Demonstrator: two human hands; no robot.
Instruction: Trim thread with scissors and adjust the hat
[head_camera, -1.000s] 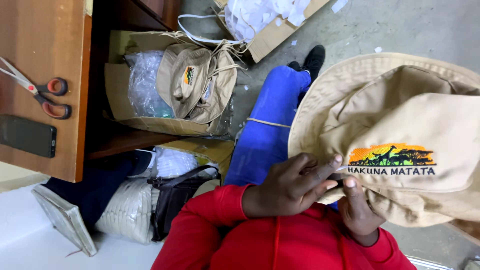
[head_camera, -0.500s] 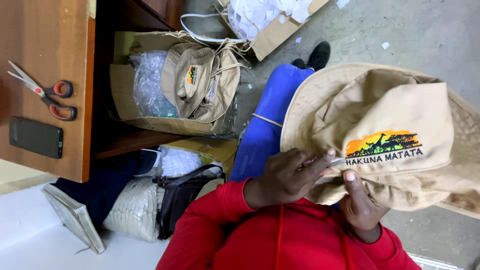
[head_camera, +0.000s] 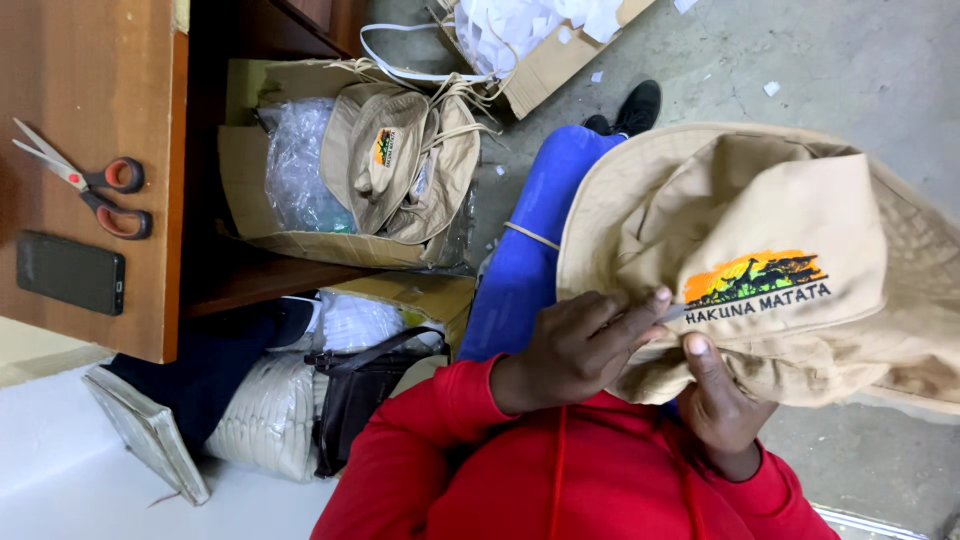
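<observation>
Head view: both hands, the left hand (head_camera: 575, 350) and the right hand (head_camera: 715, 405), grip the brim of a tan bucket hat (head_camera: 790, 260) above the lap. A cardboard box (head_camera: 245, 170) under the bench (head_camera: 90, 90) holds more tan hats (head_camera: 400, 165) and plastic wrap (head_camera: 295, 165).

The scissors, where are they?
In the head view, the red-handled scissors lie at the far left on the wooden desk, just above a black phone.

The beige hat (head_camera: 790, 250) in both hands is matt woven cloth with a stitched patch. Left of the hands, a smooth polished wooden desk (head_camera: 95, 90), rough cardboard box (head_camera: 240, 165), glossy plastic wrap (head_camera: 300, 170).
</observation>
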